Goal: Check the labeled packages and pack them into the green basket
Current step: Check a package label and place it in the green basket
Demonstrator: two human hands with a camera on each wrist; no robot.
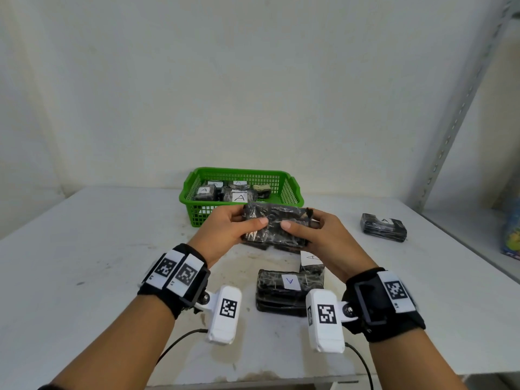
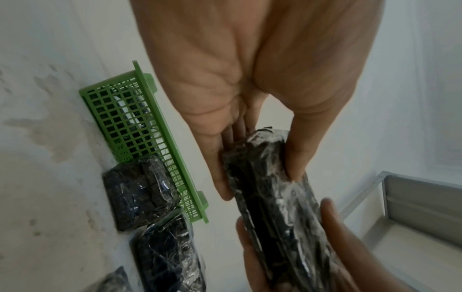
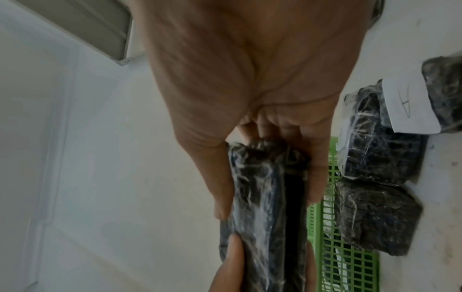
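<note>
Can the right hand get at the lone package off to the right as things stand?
Probably not yet: the right hand grips the black package. The path to the lone package looks clear.

The basket [image 1: 292, 190] is bright green with a grid of small openings. The held package [image 1: 277, 225] is black under shiny clear wrap, streaked with pale creases. The package on the surface [image 1: 281, 291] is likewise black, bearing a white label [image 1: 290, 281] with a blue letter A. The surface [image 1: 84, 249] is white with brownish stains. The wrist bands [image 1: 174, 277] are black, carrying white tags with black square patterns.
</note>
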